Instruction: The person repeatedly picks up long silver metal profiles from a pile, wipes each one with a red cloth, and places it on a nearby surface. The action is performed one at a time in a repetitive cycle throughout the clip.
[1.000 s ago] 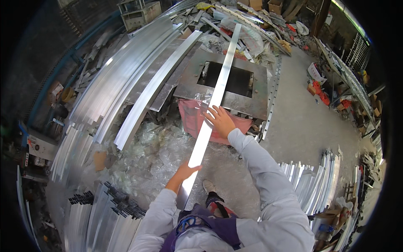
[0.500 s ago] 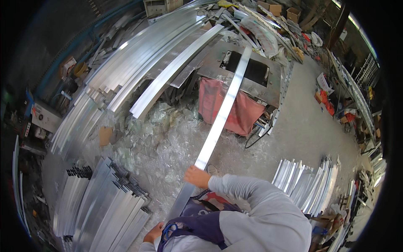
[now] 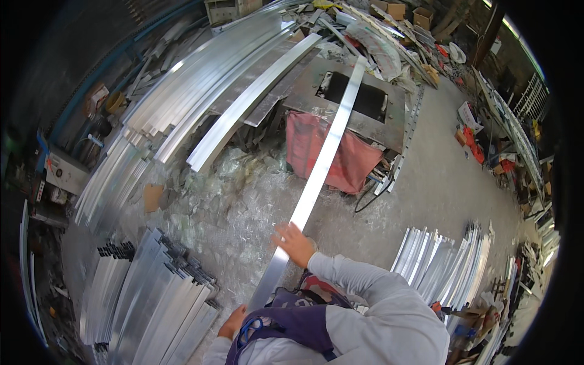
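A long, bright aluminium profile (image 3: 319, 170) runs slantwise from close to my body out to the metal-topped stand (image 3: 389, 103), where its far part crosses a dark rectangular opening. My right hand (image 3: 295, 244) lies across the profile's upper face, fingers stretched and a little apart. Lower down, my left hand (image 3: 232, 322) is at the left edge of the profile's near end, fingers curled against it; its fingertips are partly hidden. The dark purple apron (image 3: 292, 328) on me covers part of the near end.
A red cloth (image 3: 316, 152) hangs from the stand's front. Bundles of profiles (image 3: 152, 298) stand at lower left, with another bundle (image 3: 447, 267) at right. Long profiles (image 3: 207, 85) lie stacked at far left. Crumpled clear plastic film (image 3: 219, 201) covers the floor in front of them.
My right hand has gone from gripping the profile to lying on it with fingers spread, slightly farther from me. My left hand has moved up a little along the near end.
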The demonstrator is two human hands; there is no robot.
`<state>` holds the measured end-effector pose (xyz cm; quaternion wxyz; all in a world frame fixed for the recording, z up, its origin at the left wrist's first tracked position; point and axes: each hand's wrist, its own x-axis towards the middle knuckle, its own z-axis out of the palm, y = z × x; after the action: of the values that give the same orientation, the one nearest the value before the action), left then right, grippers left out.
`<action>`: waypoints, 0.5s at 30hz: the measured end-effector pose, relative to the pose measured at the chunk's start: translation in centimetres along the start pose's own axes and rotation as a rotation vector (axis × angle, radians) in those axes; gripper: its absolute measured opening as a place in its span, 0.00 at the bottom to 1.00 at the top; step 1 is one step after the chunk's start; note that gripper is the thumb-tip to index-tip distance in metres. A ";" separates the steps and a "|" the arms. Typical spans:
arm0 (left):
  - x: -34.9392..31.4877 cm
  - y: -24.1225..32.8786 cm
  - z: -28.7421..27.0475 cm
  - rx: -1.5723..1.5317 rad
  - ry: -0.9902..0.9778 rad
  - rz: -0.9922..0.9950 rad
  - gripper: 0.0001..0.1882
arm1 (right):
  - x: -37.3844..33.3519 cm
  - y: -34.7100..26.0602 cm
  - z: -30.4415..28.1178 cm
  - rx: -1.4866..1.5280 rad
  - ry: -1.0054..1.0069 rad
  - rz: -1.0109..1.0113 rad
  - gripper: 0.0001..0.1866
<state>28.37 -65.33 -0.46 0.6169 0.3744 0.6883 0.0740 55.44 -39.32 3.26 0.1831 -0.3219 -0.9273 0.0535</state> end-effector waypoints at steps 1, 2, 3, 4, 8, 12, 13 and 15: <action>2.5 5.7 0.4 0.018 -0.016 -0.023 0.32 | 0.4 1.8 -1.2 -0.014 0.014 0.082 0.24; 4.4 11.2 0.8 0.005 0.019 -0.003 0.36 | 0.6 3.5 -2.6 -0.028 0.025 0.164 0.25; 8.6 13.5 1.4 0.071 0.140 0.153 0.37 | 0.7 5.0 -4.1 -0.045 0.037 0.238 0.27; 12.6 16.0 1.4 0.043 0.001 0.183 0.41 | 0.4 6.2 -5.4 0.033 0.065 0.323 0.28; 24.2 34.8 3.1 0.106 0.092 0.379 0.44 | -4.6 10.8 -7.2 0.171 0.161 0.598 0.33; 32.4 48.7 1.4 0.192 0.147 0.497 0.42 | -9.4 12.4 -7.9 0.176 0.052 0.685 0.31; 32.1 52.4 2.4 0.150 0.090 0.512 0.42 | -11.4 12.8 -7.8 0.187 -0.002 0.739 0.31; 32.2 56.9 2.7 0.065 0.047 0.555 0.43 | -13.3 13.0 -7.6 0.237 -0.033 0.782 0.30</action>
<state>56.31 -6.46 5.47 0.5448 0.5662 0.5755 0.2266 75.39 -37.45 3.44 0.1697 -0.6260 -0.7253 0.2310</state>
